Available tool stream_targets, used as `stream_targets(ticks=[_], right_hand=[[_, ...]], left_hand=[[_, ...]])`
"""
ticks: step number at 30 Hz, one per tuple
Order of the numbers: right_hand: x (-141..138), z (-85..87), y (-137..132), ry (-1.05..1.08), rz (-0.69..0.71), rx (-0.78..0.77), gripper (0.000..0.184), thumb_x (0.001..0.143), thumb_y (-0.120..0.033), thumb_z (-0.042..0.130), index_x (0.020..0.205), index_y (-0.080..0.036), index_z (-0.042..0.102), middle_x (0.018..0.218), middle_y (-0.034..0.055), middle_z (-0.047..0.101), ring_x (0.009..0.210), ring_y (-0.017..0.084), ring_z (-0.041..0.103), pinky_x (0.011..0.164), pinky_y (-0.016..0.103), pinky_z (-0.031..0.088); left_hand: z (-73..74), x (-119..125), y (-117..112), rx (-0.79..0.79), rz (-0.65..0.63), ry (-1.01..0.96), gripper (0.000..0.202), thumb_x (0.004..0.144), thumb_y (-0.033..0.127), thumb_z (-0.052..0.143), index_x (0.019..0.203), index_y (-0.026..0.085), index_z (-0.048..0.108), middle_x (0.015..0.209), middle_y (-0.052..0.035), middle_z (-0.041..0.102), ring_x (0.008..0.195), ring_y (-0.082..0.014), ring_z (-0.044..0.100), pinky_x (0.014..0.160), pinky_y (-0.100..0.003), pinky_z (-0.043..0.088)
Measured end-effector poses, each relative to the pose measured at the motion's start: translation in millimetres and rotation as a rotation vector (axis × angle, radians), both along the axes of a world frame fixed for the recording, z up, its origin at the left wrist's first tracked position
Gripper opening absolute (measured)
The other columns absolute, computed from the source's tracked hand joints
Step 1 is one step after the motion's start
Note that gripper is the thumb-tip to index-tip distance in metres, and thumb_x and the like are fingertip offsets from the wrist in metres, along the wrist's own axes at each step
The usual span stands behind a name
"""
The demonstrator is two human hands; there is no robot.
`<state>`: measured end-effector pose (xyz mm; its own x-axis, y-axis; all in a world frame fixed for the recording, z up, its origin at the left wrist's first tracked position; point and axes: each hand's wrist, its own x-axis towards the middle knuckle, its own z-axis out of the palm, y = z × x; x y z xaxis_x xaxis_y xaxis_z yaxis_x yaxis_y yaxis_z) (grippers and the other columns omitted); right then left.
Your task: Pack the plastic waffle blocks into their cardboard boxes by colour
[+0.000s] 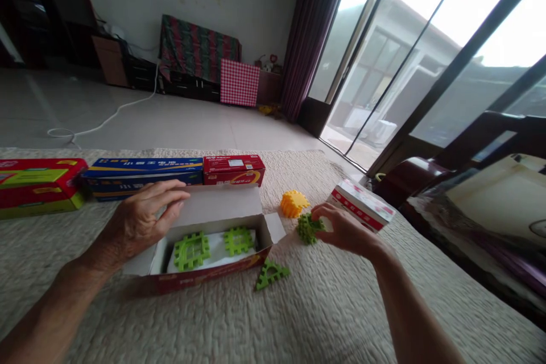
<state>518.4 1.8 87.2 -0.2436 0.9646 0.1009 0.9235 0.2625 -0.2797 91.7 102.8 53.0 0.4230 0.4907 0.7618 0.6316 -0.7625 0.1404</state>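
An open red and white cardboard box [264, 226] lies on a beige quilted cover [298, 307]. Inside it are two light green interlocking plastic pieces [191, 250], on a white sheet. My left hand [140, 219] rests on the box's left end, its fingers curved over the edge and the raised lid. My right hand [343, 230] pinches a green cluster of pieces [307, 228] lying just right of the box. A green triangular piece [271, 274] lies in front of the box. A yellow cluster [293, 203] sits behind the green one.
A red box [36, 181], a blue box [143, 173] and a small red box [234, 169] line the cover's far edge. A white and red box [362, 205] sits beside my right hand. Dark wooden furniture [478, 193] stands at the right, near glass doors.
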Motion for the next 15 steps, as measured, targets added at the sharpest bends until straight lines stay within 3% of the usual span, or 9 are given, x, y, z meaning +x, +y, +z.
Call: stream_targets(ticks=[5, 8, 12, 15], right_hand=[[3.6, 3.7, -1.5, -0.027, -0.015, 0.013, 0.018, 0.075, -0.020, 0.064, 0.093, -0.022, 0.062, 0.105, 0.0065, 0.068, 0.095, 0.022, 0.065, 0.089, 0.041, 0.052], [-6.5, 17.3, -6.1, 0.007, 0.014, 0.097, 0.019, 0.078, -0.023, 0.065, 0.097, -0.023, 0.062, 0.109, 0.0070, 0.067, 0.100, 0.023, 0.064, 0.092, 0.042, 0.051], [-52.0, 41.4, -9.8, 0.152, 0.192, 0.141, 0.025, 0.081, -0.024, 0.067, 0.105, -0.024, 0.061, 0.118, 0.0052, 0.064, 0.107, 0.020, 0.062, 0.095, 0.037, 0.050], [-95.3, 47.4, -5.0, 0.206, 0.321, 0.117, 0.025, 0.079, -0.020, 0.067, 0.103, -0.023, 0.061, 0.121, 0.0049, 0.062, 0.110, 0.018, 0.060, 0.098, 0.034, 0.048]], left_hand=[[1.0, 0.3, -0.5, 0.017, 0.006, 0.019, 0.018, 0.088, 0.023, 0.054, 0.098, 0.021, 0.069, 0.111, -0.0065, 0.069, 0.101, -0.0222, 0.067, 0.093, -0.034, 0.053], [2.5, 1.2, -2.0, 0.003, 0.014, 0.032, 0.018, 0.089, 0.022, 0.053, 0.099, 0.020, 0.068, 0.112, -0.0074, 0.069, 0.104, -0.0216, 0.066, 0.094, -0.034, 0.052], [4.6, 2.9, -4.0, -0.008, 0.027, 0.036, 0.019, 0.090, 0.022, 0.051, 0.098, 0.018, 0.068, 0.112, -0.0087, 0.069, 0.104, -0.0210, 0.066, 0.095, -0.034, 0.052], [6.4, 4.3, -5.1, 0.001, 0.030, 0.039, 0.020, 0.090, 0.021, 0.050, 0.097, 0.017, 0.069, 0.111, -0.0096, 0.069, 0.104, -0.0213, 0.066, 0.095, -0.035, 0.052]])
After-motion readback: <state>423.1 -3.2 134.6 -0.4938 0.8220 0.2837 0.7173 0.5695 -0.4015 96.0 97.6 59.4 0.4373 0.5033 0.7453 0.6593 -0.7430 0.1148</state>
